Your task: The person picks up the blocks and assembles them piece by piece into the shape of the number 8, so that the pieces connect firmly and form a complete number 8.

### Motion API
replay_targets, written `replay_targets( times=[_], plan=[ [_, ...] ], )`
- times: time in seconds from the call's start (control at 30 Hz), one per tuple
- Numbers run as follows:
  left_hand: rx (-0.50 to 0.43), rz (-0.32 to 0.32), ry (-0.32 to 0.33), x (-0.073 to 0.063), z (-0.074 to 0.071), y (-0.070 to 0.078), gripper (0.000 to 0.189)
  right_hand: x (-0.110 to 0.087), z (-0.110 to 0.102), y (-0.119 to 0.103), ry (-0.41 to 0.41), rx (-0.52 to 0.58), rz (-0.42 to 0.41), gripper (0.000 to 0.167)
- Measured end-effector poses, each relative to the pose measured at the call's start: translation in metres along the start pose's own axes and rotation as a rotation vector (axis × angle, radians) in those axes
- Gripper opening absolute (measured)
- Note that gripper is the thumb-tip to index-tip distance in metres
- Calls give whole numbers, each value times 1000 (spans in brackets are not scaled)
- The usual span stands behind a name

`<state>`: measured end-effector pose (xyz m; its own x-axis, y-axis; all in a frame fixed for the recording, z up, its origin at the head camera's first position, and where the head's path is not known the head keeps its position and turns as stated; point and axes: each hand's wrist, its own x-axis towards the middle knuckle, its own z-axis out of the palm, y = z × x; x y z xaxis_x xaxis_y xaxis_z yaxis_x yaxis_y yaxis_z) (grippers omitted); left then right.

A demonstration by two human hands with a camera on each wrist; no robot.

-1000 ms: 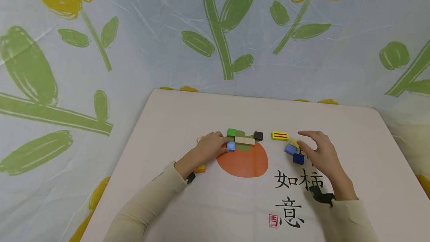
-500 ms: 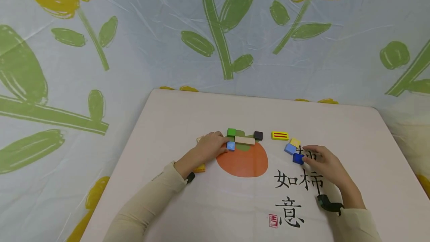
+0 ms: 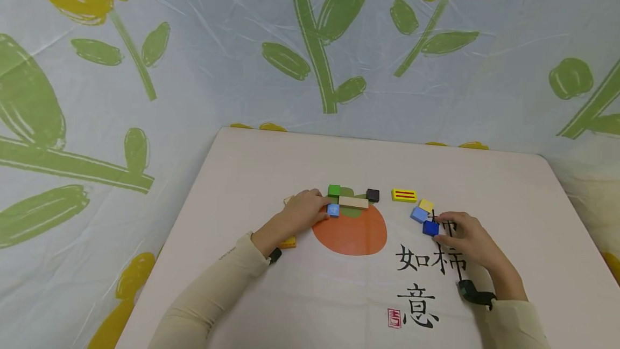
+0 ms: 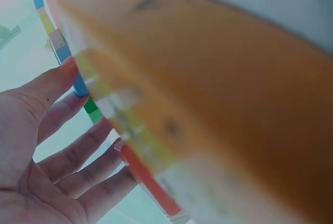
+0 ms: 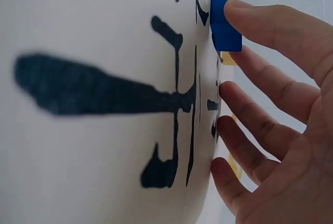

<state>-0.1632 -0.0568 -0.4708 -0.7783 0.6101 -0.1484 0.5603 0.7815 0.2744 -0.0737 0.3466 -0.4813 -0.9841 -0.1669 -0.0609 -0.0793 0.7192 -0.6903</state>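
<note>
My left hand (image 3: 302, 211) rests at the left side of a group of blocks. Its thumb and index finger pinch a light blue cube (image 3: 333, 210); the other fingers spread out in the left wrist view. A green cube (image 3: 334, 190) and a long plain wooden block (image 3: 353, 202) stand close by. On the right, my right hand (image 3: 467, 238) has thumb and index finger at a dark blue cube (image 3: 430, 228), pinching its near right side. In the right wrist view the thumb lies on this dark blue cube (image 5: 226, 21). A paler blue block (image 3: 419, 214) and a yellow block (image 3: 426, 206) adjoin it.
A black cube (image 3: 373, 195) and a yellow block with red stripes (image 3: 404, 195) lie between the hands. Near the left wrist sits an orange-yellow block (image 3: 289, 242), large and blurred in the left wrist view. The table (image 3: 271, 295) bears a printed persimmon and characters.
My right hand has come down toward the near side, from beside the yellow block to the dark blue cube, and its fingers have closed in. The left hand stays in place.
</note>
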Motion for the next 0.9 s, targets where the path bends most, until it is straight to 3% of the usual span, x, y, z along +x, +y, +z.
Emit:
replay_targets(
  times=[0.6,0.9],
  plan=[
    [-3,17,2,0,1,0,44,-3,2,2,14,-68,10,37],
    [-8,15,7,0,0,0,44,-7,1,-16,19,-44,58,41]
  ],
)
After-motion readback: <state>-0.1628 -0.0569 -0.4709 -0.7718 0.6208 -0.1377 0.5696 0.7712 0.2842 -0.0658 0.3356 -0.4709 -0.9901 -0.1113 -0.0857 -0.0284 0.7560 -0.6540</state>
